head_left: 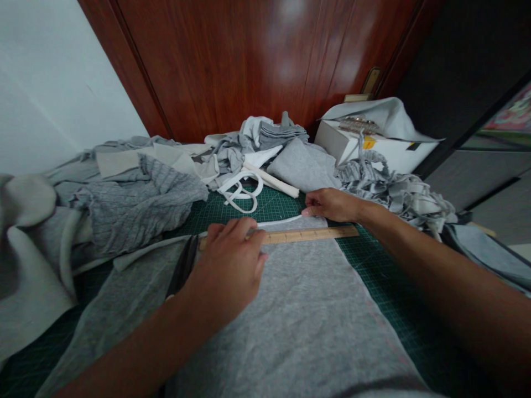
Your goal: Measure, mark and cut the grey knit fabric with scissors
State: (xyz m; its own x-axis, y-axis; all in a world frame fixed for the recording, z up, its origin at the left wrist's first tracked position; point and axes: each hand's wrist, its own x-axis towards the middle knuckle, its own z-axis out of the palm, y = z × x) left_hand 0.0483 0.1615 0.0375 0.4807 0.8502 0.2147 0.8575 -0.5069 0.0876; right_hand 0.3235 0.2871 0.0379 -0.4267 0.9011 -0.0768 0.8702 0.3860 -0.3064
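Note:
A large piece of grey knit fabric [298, 309] lies flat in front of me, its far edge showing a pale strip. Across it, close to that edge, rests a wooden ruler [298, 236]. My left hand [232, 260] is on the ruler's left part, fingers curled over it, their tips partly hidden. Further right, my right hand [332, 204] pinches the fabric's far edge near its right corner, just beyond the ruler. A long dark object [182, 265] lies on the fabric left of my left hand, partly covered by my wrist; its kind is unclear.
A green gridded cutting mat [365, 260] lies beneath. Heaped grey fabric [141, 199] fills the left; a loop of white band [243, 193] and a pale roll [271, 179] lie behind. Fabric strips [398, 196] and a white box [336, 141] stand at right, before a wooden door [249, 66].

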